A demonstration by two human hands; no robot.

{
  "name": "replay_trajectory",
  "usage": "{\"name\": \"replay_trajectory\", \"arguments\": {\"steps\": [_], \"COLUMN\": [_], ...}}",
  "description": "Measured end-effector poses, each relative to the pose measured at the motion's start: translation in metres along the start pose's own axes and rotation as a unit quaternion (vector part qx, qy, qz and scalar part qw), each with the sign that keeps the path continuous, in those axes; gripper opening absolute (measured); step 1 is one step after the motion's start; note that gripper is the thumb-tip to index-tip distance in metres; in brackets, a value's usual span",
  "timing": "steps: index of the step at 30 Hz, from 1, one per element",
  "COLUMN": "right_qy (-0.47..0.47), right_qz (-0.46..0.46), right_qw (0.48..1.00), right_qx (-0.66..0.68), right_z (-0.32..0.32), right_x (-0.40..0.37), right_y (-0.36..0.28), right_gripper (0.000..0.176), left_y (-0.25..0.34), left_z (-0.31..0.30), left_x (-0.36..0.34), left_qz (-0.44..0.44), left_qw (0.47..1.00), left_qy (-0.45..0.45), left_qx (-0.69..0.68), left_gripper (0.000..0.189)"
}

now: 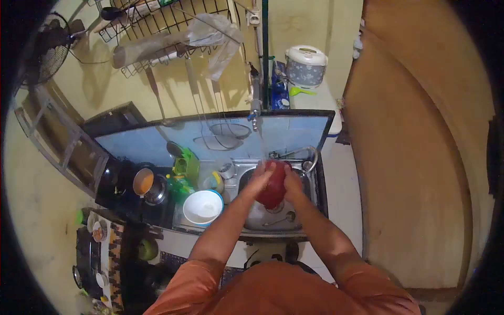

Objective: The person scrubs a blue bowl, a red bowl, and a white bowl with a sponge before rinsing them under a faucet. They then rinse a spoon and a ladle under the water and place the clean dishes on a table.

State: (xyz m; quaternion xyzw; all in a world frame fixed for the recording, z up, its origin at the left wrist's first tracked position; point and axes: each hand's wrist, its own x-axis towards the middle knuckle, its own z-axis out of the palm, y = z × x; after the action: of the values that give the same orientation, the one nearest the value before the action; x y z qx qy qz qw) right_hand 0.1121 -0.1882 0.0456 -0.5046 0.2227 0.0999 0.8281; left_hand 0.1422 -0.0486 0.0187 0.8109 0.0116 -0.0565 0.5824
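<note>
A dark red, rounded vessel is held between both my hands over the steel sink; its exact kind is hard to make out. My left hand grips its left side, and my right hand grips the opposite side. Water falls in a thin stream from the wall tap near the top of the vessel. Below it in the basin lies a metal ladle or spoon, partly in shadow. My fingers on the far side of the vessel are partly hidden.
A white bowl stands on the drainboard left of the sink. Further left, a pan of orange liquid sits by the stove. A curved spout rises at the sink's back right. Strainers hang on the wall; a rice cooker stands behind.
</note>
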Motion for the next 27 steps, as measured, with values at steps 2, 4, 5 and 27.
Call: {"name": "replay_trajectory", "arguments": {"steps": [2,4,5,27], "right_qy": [-0.004,-0.005,0.006,-0.457], "right_qz": [0.006,-0.053,-0.115,-0.065], "right_qw": [1.0,0.989,0.952,0.656], "right_qx": [0.017,-0.138,-0.282,-0.596], "right_z": [0.006,0.007,0.005,0.026], "right_x": [-0.005,0.014,0.027,0.1], "right_y": [-0.016,-0.003,0.001,-0.005], "right_gripper": [0.049,0.047,0.045,0.046], "left_y": [-0.048,-0.021,-0.001,-0.015], "left_z": [0.005,-0.003,0.002,-0.016], "left_x": [0.034,0.027,0.016,-0.077], "left_qz": [0.021,-0.127,-0.167,-0.245], "left_qw": [0.995,0.96,0.948,0.873], "left_qy": [-0.02,-0.047,-0.041,0.069], "left_qx": [-0.096,-0.244,-0.269,-0.415], "left_gripper": [0.068,0.059,0.056,0.051]}}
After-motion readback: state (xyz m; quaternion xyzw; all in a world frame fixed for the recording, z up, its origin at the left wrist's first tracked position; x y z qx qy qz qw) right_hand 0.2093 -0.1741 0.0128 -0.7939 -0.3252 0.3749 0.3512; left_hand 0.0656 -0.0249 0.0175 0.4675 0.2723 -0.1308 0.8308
